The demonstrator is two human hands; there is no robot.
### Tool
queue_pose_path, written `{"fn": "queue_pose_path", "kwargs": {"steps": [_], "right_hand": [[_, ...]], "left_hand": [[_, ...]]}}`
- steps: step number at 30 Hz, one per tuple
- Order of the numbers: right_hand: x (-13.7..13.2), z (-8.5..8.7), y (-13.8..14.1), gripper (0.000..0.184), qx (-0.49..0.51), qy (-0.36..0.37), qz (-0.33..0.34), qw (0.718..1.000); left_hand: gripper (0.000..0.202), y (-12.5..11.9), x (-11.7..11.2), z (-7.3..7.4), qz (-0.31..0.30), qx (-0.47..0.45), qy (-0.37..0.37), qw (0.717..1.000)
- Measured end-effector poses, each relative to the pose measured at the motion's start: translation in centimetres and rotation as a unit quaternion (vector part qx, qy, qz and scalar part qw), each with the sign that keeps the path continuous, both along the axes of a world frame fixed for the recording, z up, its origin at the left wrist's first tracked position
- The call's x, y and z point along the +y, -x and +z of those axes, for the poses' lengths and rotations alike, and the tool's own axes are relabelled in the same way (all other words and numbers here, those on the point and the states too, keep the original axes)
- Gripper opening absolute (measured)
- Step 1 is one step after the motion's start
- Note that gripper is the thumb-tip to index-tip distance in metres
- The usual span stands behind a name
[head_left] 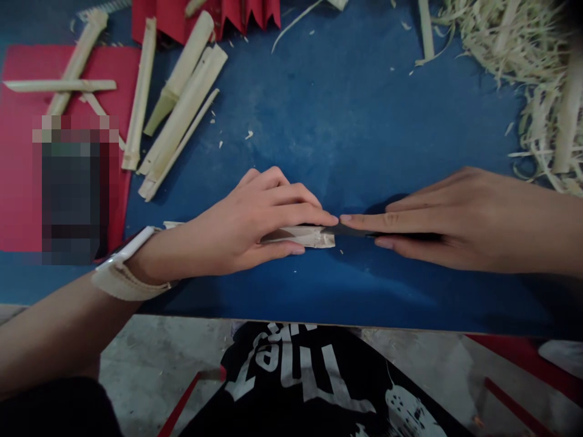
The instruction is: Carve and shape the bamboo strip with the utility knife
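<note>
On the blue table, close to its front edge, a short pale stalk piece [321,237] lies crosswise. My left hand [255,221] is closed over it, thumb on the near side and fingers on the far side. In my right hand [441,221] is a dark-bladed knife [355,231], its handle mostly covered by the palm. My right index finger stretches along the blade, its tip almost touching my left index fingertip. The blade's end meets the right end of the stalk piece; how far it goes in cannot be made out.
Several pale stalk pieces [186,121] lie at the upper left, some on a red folder [22,182]. A blurred dark object [70,200] rests there too. Pale shavings [514,42] are heaped at the upper right. The table's front edge [291,321] runs below my hands.
</note>
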State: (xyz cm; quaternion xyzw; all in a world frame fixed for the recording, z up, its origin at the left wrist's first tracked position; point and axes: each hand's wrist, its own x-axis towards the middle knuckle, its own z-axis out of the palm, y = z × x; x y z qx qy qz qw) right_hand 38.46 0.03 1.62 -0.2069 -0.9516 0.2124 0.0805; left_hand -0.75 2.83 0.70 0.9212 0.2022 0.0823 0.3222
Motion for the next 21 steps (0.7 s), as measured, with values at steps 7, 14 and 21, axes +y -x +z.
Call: {"fn": "queue_pose_path", "kwargs": {"steps": [7, 14, 21], "right_hand": [[0.0, -0.1, 0.0, 0.071, 0.008, -0.010, 0.013, 1.000], [-3.3, 0.6, -1.6, 0.062, -0.047, -0.196, 0.041, 0.979], [-4.6, 0.5, -0.4, 0.031, -0.051, -0.215, 0.008, 0.975]], "left_hand": [[0.039, -0.1, -0.2, -0.2, 0.003, -0.019, -0.015, 1.000], [0.027, -0.3, -0.4, -0.5, 0.009, -0.035, 0.004, 0.999], [0.020, -0.5, -0.9, -0.5, 0.024, -0.027, -0.008, 0.999]]}}
